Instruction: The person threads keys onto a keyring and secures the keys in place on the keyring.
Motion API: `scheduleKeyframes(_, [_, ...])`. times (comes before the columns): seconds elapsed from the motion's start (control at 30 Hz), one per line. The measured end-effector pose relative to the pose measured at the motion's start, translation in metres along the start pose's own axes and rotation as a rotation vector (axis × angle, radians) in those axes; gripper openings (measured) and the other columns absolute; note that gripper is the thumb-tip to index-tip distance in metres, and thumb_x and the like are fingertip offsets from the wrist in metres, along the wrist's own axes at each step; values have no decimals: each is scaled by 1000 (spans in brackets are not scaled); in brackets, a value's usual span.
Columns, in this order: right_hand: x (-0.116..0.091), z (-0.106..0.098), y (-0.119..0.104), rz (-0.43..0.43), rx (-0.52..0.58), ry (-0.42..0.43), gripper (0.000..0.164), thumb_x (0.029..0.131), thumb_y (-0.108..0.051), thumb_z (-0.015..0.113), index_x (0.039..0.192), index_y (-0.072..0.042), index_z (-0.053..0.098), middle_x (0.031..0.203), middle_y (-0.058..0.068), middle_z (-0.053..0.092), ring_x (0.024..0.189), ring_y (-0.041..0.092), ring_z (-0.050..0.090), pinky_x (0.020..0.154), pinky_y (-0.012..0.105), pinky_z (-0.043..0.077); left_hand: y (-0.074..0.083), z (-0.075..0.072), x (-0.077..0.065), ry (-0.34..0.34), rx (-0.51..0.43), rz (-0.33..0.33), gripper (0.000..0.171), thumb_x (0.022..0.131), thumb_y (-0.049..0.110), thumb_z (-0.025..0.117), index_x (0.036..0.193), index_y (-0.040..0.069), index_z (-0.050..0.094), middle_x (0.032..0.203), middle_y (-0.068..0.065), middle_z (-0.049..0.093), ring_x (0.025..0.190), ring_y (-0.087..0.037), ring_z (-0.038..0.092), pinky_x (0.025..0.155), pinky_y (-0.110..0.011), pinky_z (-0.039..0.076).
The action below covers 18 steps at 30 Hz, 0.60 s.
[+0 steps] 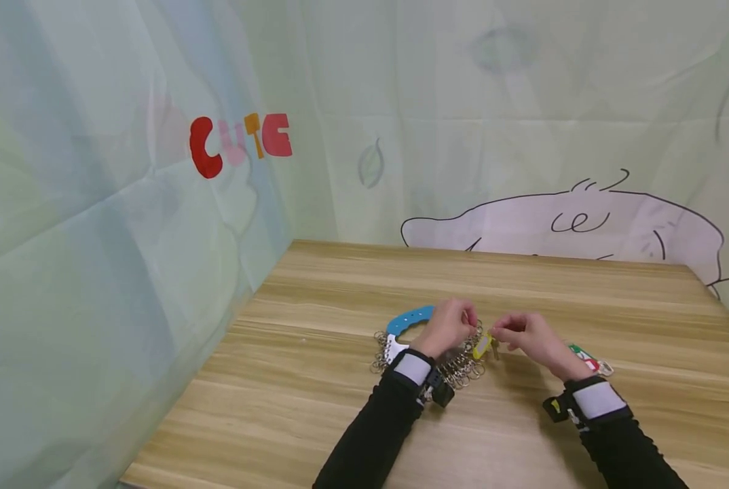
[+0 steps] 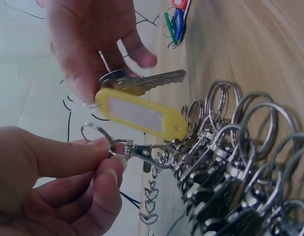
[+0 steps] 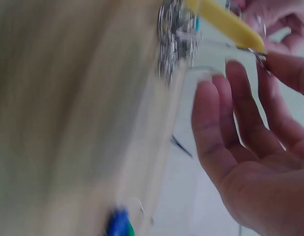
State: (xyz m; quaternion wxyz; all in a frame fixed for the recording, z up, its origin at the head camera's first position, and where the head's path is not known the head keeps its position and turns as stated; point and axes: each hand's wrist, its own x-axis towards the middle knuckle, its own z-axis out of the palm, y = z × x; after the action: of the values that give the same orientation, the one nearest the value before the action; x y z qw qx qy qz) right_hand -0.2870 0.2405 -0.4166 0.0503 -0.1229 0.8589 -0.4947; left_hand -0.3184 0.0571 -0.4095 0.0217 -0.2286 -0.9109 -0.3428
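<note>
In the left wrist view, my left hand pinches a small metal swivel clasp at its split ring, between thumb and fingers. Many more clasps and rings hang in a row beside it. They belong to a round holder with a blue grip lying on the table, partly hidden by that hand. My right hand pinches the ring end of a yellow key tag. A metal key dangles from the same ring, close above the clasp.
Several key tags in colours such as green and red lie on the wooden table, to the right beyond my right wrist. A printed cloth wall stands along the back and left edges.
</note>
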Motion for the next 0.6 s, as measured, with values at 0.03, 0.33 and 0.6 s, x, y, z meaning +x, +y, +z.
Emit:
scheduleKeyframes(0.03, [0,2,0,-2,12,13,25,92,-17,62,102,7,64,92,10,68,79,8,60,68,28,55,0,0,0,-2,-4,3,11,76,0,74,75,8,66,70,0,66,59,-3,50,53,-13,39])
scheduleKeyframes(0.33, [3,13,3,59,293,-27,18,96,-11,50,98,4,60,97,0,60,86,5,58,76,26,54,0,2,1,-2,-12,34,10,76,-1,71,75,8,67,70,-1,66,59,-2,50,52,-12,39])
scheduleKeyframes(0.6, [4,11,7,61,614,-149,30,99,-10,29,74,-14,45,82,-5,59,81,8,63,83,33,55,-2,-1,1,-9,-12,30,9,76,-1,72,76,7,67,71,-2,68,58,-1,50,52,-12,39])
